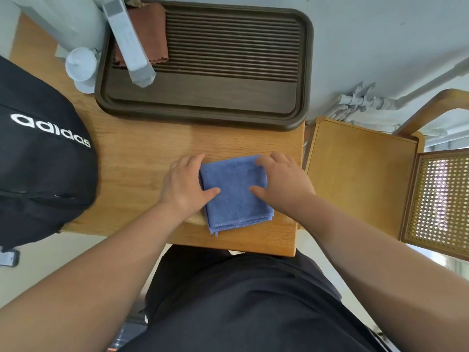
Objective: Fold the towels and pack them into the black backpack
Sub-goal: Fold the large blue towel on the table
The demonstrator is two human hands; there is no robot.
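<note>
At near edge of table [127,153], right of middle: blue towel [236,196], folded square, flat. On its left side: left hand [182,184], spread, thumb pressing down. On its right side: right hand [284,184], thumb and bent fingertips pressing. Overhanging left edge: black backpack [38,161]. At far edge: dark tray [203,97], brown towel [154,34] in its far left corner.

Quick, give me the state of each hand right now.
Left hand: open, thumb pressing on the blue towel.
Right hand: resting on the blue towel, fingers bent; grip cannot be told.
</note>
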